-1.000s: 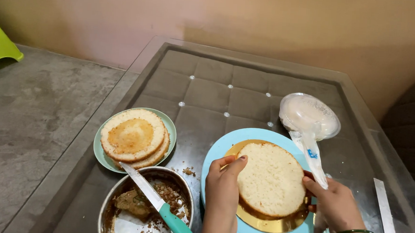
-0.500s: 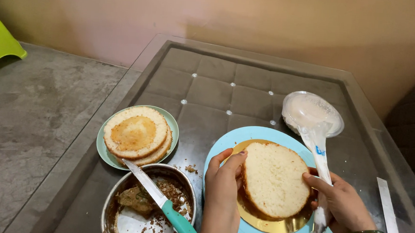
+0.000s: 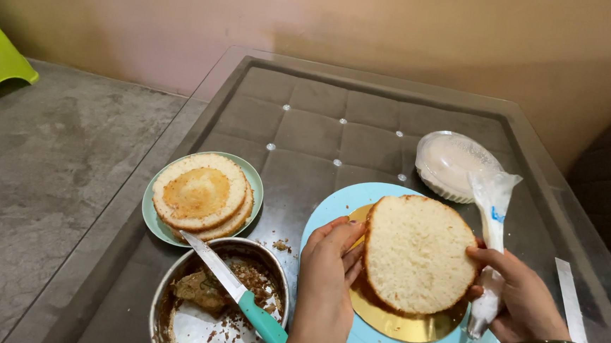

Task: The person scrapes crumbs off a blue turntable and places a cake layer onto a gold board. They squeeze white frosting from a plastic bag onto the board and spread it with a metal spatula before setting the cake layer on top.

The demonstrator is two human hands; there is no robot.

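A round pale sponge cake layer [image 3: 419, 253] is tilted up off a gold cake board [image 3: 399, 321] that lies on a light blue turntable [image 3: 331, 208]. My left hand [image 3: 327, 286] grips the layer's left edge. My right hand [image 3: 520, 305] holds its right edge, and a clear piping bag [image 3: 493, 204] with white cream is pinched in the same hand, pointing upward.
A green plate [image 3: 252, 182] with stacked cake layers [image 3: 200, 193] sits at the left. In front of it stands a metal cake tin [image 3: 171, 290] with crumbs and a teal-handled knife [image 3: 238, 294]. A lidded white bowl [image 3: 451, 163] is behind the turntable; a metal ruler [image 3: 575, 301] lies at the right.
The cake layer has been lifted at its right side and tilted. My right hand moved up along its edge with the piping bag.
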